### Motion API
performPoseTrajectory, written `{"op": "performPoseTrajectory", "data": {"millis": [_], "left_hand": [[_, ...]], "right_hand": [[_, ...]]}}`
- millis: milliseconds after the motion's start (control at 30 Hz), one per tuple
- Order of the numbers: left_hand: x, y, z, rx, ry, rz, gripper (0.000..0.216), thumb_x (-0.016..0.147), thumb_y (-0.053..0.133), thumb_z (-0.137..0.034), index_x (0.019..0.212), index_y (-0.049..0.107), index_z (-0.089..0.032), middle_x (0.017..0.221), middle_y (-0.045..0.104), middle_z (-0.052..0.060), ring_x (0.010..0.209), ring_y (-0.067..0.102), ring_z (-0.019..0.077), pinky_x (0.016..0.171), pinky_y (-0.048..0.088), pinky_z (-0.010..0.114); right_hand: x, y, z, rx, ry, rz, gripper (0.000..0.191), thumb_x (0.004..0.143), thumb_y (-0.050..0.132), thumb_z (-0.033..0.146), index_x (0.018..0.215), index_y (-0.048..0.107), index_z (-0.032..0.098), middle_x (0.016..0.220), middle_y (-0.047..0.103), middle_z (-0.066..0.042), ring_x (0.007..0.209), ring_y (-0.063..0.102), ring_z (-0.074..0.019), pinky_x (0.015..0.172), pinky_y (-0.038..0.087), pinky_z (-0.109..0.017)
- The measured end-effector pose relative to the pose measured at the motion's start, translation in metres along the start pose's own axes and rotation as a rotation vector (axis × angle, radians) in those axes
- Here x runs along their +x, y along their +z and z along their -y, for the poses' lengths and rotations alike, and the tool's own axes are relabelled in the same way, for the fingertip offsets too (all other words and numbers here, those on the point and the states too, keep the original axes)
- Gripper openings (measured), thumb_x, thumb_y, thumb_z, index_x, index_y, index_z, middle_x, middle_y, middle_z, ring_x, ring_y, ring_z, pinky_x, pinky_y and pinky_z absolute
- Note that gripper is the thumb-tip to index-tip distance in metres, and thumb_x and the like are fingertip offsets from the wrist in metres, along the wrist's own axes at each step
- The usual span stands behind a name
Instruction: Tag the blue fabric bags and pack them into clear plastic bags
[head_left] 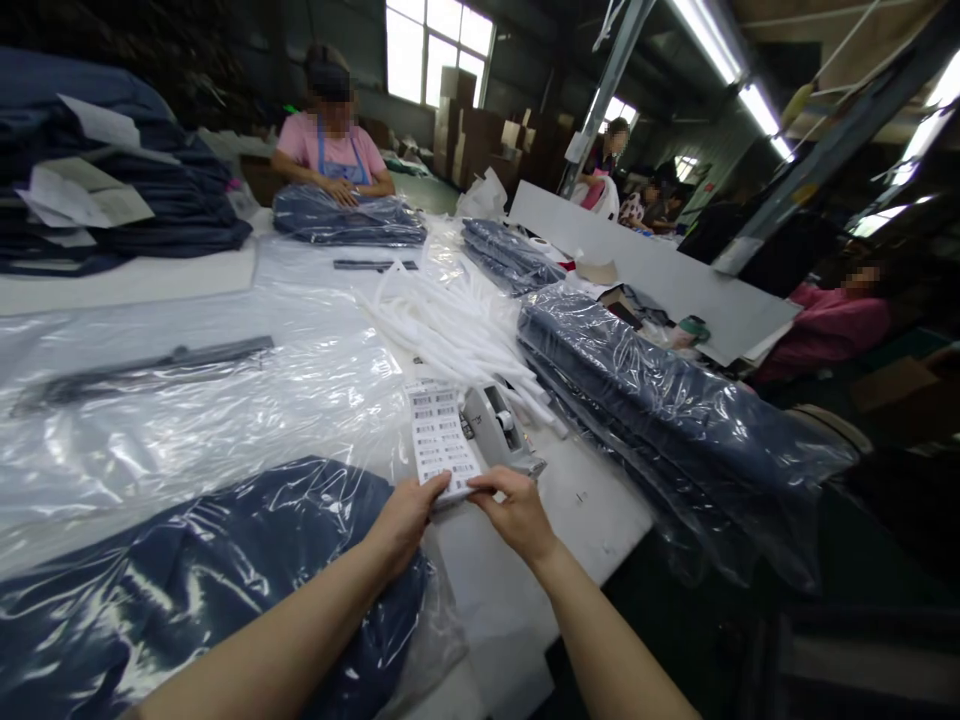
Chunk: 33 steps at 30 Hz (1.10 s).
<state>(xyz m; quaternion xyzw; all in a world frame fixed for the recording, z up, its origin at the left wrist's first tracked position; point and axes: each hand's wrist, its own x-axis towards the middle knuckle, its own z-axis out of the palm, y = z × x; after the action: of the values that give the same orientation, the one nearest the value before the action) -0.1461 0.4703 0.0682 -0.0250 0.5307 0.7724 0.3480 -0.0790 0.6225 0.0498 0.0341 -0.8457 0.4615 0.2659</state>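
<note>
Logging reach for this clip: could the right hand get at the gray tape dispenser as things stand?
Probably yes: the gray tape dispenser sits just beyond the right hand, with nothing visible blocking the way, though that hand pinches the barcode label sheet.

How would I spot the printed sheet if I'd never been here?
Start at the white table, where the left hand and right hand hold the near end of the printed sheet. Just to its right is a grey tape dispenser. Unlike the plain white strips beyond it, the sheet bears rows of small dark marks.
</note>
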Motion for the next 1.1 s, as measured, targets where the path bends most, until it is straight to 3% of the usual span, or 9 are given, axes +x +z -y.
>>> {"op": "performPoseTrajectory", "data": {"millis": [133, 300, 467, 533, 633, 767, 833, 967, 1100], "left_hand": [[0.007, 0.002, -0.005, -0.007, 0.008, -0.006, 0.024, 0.087, 0.056, -0.017, 0.106, 0.065, -0.006, 0.101, 0.07, 0.015, 0.082, 0.068, 0.0182, 0.073, 0.054, 0.022], [0.009, -0.005, -0.013, 0.098, -0.019, 0.099, 0.03, 0.086, 0.06, -0.026, 0.11, 0.063, -0.008, 0.106, 0.068, 0.015, 0.086, 0.067, 0.0205, 0.079, 0.054, 0.027], [0.031, -0.007, -0.016, 0.253, 0.055, 0.046, 0.033, 0.085, 0.055, -0.022, 0.114, 0.058, -0.005, 0.111, 0.065, 0.022, 0.09, 0.067, 0.0267, 0.086, 0.052, 0.042], [0.029, -0.009, -0.018, 0.321, 0.175, -0.031, 0.038, 0.085, 0.055, -0.022, 0.12, 0.054, -0.008, 0.12, 0.06, 0.022, 0.101, 0.063, 0.029, 0.094, 0.047, 0.047], [-0.007, -0.025, -0.017, 0.443, 0.396, -0.072, 0.045, 0.074, 0.068, -0.017, 0.118, 0.059, -0.016, 0.127, 0.057, 0.014, 0.115, 0.054, 0.0276, 0.107, 0.035, 0.043], [-0.104, -0.071, 0.004, 1.057, 0.837, 0.304, 0.02, 0.081, 0.061, -0.02, 0.1, 0.067, -0.018, 0.113, 0.065, 0.01, 0.107, 0.057, 0.025, 0.099, 0.042, 0.038], [-0.156, -0.104, 0.015, 1.374, 0.924, 0.362, 0.02, 0.09, 0.049, -0.022, 0.101, 0.066, -0.018, 0.112, 0.065, 0.009, 0.107, 0.057, 0.0244, 0.097, 0.043, 0.037], [-0.237, -0.188, 0.017, 1.578, 0.843, -0.034, 0.023, 0.093, 0.049, -0.023, 0.11, 0.063, -0.02, 0.117, 0.064, 0.007, 0.112, 0.053, 0.0223, 0.1, 0.041, 0.035], [-0.267, -0.267, 0.003, 1.747, 0.808, -0.437, 0.029, 0.091, 0.055, -0.03, 0.118, 0.06, -0.022, 0.123, 0.061, 0.006, 0.116, 0.05, 0.0272, 0.101, 0.037, 0.043]], "right_hand": [[-0.007, 0.007, -0.009, -0.095, -0.252, -0.189, 0.02, 0.084, 0.063, 0.017, 0.097, 0.073, 0.027, 0.085, 0.068, -0.004, 0.078, 0.064, -0.0138, 0.071, 0.053, -0.026], [0.001, 0.01, -0.019, -0.004, -0.119, -0.226, 0.011, 0.08, 0.069, 0.022, 0.088, 0.074, 0.027, 0.094, 0.064, -0.004, 0.073, 0.062, -0.0122, 0.062, 0.053, -0.025], [-0.002, 0.0, -0.006, -0.172, -0.357, -0.412, 0.02, 0.077, 0.071, 0.017, 0.087, 0.074, 0.034, 0.105, 0.059, -0.004, 0.102, 0.056, -0.0203, 0.088, 0.049, -0.041], [-0.01, -0.001, 0.008, -0.092, -0.298, -0.463, 0.02, 0.079, 0.068, 0.017, 0.091, 0.073, 0.032, 0.1, 0.06, -0.004, 0.097, 0.057, -0.0192, 0.085, 0.049, -0.039], [-0.019, 0.006, 0.03, 0.144, 0.044, -0.364, 0.014, 0.082, 0.065, 0.026, 0.094, 0.073, 0.027, 0.091, 0.064, -0.003, 0.083, 0.059, -0.0164, 0.073, 0.049, -0.032], [-0.018, 0.046, 0.055, 0.414, 0.396, -0.04, 0.028, 0.074, 0.071, 0.041, 0.094, 0.074, 0.022, 0.085, 0.069, -0.004, 0.077, 0.06, -0.0165, 0.072, 0.049, -0.031], [-0.014, 0.079, 0.076, 0.506, 0.491, 0.111, 0.034, 0.07, 0.074, 0.044, 0.093, 0.074, 0.019, 0.078, 0.068, -0.004, 0.07, 0.058, -0.015, 0.066, 0.047, -0.029], [-0.006, 0.157, 0.136, 0.689, 0.564, 0.372, 0.058, 0.064, 0.077, 0.039, 0.117, 0.063, 0.019, 0.062, 0.059, 0.003, 0.051, 0.043, -0.008, 0.047, 0.034, -0.022], [-0.005, 0.234, 0.183, 0.74, 0.569, 0.672, 0.075, 0.062, 0.073, 0.031, 0.13, 0.047, 0.018, 0.059, 0.056, 0.007, 0.046, 0.04, -0.0068, 0.043, 0.03, -0.02]]}}
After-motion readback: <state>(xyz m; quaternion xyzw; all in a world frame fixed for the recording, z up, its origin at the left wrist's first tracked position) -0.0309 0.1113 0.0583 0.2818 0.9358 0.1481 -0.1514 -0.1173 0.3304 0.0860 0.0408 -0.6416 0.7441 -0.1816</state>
